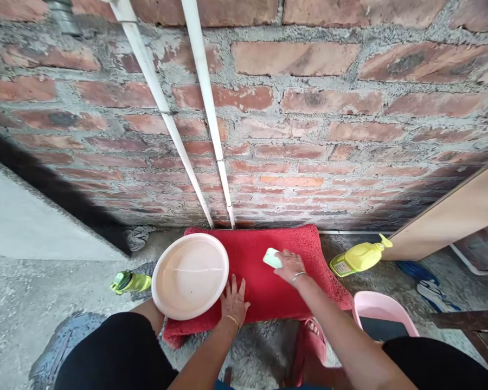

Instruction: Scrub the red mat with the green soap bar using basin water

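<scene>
A red mat (pixel 264 281) lies flat on the concrete floor against a brick wall. My left hand (pixel 233 304) rests flat on its near edge, fingers spread, beside a round pale pink basin (pixel 190 275) holding water that sits on the mat's left part. My right hand (pixel 289 265) presses a small pale green bar or brush (pixel 272 258) onto the middle of the mat. A ring shows on that hand.
A yellow spray bottle (pixel 360 257) lies on the floor right of the mat. A green bottle (pixel 130 281) lies to the left. A pink bucket (pixel 384 314) stands at the near right. Two white pipes (pixel 211 124) run down the wall. A wooden board (pixel 451 216) leans at right.
</scene>
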The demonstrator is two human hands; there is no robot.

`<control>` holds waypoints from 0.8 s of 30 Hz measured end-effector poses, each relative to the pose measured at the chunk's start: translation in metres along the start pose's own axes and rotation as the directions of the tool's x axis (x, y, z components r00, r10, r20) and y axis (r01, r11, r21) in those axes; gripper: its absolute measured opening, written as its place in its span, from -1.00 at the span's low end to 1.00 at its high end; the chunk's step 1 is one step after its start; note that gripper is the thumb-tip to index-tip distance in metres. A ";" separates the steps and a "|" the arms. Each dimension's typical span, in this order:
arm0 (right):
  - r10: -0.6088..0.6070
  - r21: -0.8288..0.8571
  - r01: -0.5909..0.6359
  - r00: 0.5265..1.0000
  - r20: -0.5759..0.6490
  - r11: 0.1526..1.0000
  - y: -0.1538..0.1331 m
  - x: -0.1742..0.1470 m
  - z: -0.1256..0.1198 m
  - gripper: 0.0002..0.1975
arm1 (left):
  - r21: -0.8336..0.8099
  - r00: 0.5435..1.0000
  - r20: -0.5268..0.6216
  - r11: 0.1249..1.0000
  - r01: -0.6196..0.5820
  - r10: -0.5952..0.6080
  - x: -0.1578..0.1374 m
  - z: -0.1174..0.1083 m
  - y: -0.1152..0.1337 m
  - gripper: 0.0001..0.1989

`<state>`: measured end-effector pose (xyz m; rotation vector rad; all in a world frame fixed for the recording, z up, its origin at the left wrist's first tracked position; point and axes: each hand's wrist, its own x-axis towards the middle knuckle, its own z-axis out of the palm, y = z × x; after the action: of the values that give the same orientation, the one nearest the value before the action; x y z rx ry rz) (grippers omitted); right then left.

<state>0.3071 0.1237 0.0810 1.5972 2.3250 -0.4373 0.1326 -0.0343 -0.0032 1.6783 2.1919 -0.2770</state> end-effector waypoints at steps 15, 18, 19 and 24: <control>0.350 -0.049 -0.350 0.937 0.004 0.936 0.113 -0.047 0.012 -0.48 | 0.050 0.973 0.232 0.999 0.010 -0.022 -0.023 -0.011 -0.020 -0.30; 0.581 -0.055 -0.581 0.814 -0.019 0.812 0.157 -0.069 0.002 -0.54 | 0.056 0.967 0.251 0.998 0.019 -0.032 -0.025 -0.014 -0.015 -0.31; 0.576 -0.046 -0.576 0.817 -0.026 0.816 0.159 -0.072 0.001 -0.54 | 0.056 0.965 0.259 0.998 0.018 -0.032 -0.026 -0.016 -0.013 -0.30; 0.201 -0.002 -0.202 0.979 -0.037 0.979 0.078 -0.070 0.022 -0.45 | 0.037 0.961 0.276 0.999 0.011 -0.021 -0.036 -0.025 -0.013 -0.30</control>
<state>0.4056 0.0822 0.0821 1.8299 2.1583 -0.3568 0.1239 -0.0606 0.0328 1.5359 2.0037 -0.5246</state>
